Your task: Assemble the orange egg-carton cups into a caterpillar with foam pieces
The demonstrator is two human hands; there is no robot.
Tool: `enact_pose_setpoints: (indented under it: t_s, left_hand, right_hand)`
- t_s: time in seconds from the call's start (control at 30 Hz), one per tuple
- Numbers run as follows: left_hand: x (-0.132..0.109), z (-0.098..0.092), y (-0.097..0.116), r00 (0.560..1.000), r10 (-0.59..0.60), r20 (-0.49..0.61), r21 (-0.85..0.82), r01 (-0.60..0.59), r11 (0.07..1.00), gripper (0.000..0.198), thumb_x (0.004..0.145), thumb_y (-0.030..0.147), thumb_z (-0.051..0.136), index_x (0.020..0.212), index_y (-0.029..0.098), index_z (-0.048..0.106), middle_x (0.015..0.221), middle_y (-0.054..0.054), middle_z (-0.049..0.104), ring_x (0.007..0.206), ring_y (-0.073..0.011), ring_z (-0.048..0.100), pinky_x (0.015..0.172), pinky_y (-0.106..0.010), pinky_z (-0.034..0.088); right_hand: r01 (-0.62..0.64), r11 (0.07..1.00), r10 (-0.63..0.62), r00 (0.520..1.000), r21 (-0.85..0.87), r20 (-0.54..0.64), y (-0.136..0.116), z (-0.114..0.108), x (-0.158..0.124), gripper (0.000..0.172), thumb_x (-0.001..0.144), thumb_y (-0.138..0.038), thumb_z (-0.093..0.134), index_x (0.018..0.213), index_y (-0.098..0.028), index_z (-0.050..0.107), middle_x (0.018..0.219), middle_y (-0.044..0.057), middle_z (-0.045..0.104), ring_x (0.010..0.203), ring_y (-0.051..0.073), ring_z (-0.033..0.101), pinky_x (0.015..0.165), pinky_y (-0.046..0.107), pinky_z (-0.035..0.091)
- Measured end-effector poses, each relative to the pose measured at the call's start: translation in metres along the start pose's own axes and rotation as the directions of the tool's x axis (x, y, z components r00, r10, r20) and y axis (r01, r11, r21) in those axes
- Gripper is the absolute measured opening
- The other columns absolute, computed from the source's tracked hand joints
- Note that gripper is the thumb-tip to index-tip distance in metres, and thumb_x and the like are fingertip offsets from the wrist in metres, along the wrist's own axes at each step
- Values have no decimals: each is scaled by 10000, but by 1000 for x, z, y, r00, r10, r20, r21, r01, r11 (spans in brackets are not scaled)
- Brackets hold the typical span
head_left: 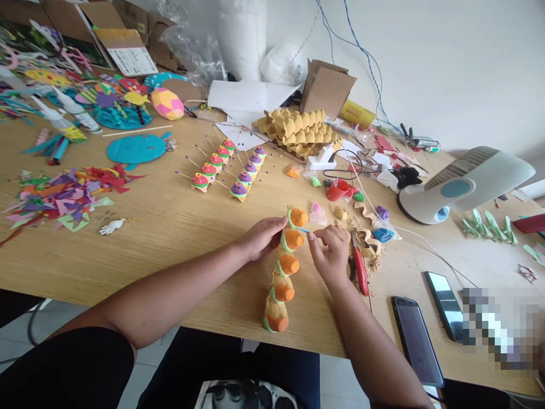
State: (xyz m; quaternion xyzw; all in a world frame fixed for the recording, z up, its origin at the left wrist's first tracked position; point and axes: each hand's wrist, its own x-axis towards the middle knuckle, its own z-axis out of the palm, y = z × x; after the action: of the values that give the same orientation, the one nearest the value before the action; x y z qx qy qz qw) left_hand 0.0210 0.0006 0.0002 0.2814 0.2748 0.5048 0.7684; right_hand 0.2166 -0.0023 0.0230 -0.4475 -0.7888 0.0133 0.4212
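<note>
An egg-carton caterpillar [284, 270] with orange-painted bumps and green rims lies on the wooden table [170, 227], running from near the front edge away from me. My left hand [261, 237] rests against its left side near the second bump, fingers curled on it. My right hand [331, 253] is on the right side, thumb and fingers pinched on a thin blue stick [303, 230] that points at the second bump. Red-handled scissors [360, 270] lie just right of my right hand.
Two finished painted caterpillars [230, 167] with pins stand further back. Coloured paper scraps [63, 196], a yellow egg-carton stack [296, 129], a small red cup [337, 190], a white fan [462, 184] and two phones [419, 341] lie around.
</note>
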Motion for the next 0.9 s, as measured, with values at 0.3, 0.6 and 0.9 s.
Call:
enact_pose_setpoints:
  t_s: [0.3,0.6,0.9]
  left_hand:
    - [3,-12,-5,1000,11,27,89,-13,996,399,790,510,839,907,136,763,820,-53,716,732,-135,645,681,-235,492]
    - [2,-12,-4,998,-65,16,159,62,985,403,740,496,877,866,126,779,765,-43,690,680,-109,615,609,-205,460]
    - [2,-14,-5,997,-69,40,231,57,971,396,750,524,866,858,150,791,793,-45,720,714,-121,646,653,-223,480]
  right_hand:
    - [-37,999,40,994,-35,101,5,-4,1,282,990,-371,624,760,-219,680,697,-5,622,701,169,556,784,378,317]
    - [55,990,-33,986,-131,164,9,-11,3,261,975,-364,651,755,-227,686,730,6,661,757,185,558,805,383,310]
    - [29,998,-17,976,-51,219,13,-12,3,265,955,-385,704,740,-230,709,718,-5,680,746,174,593,793,374,320]
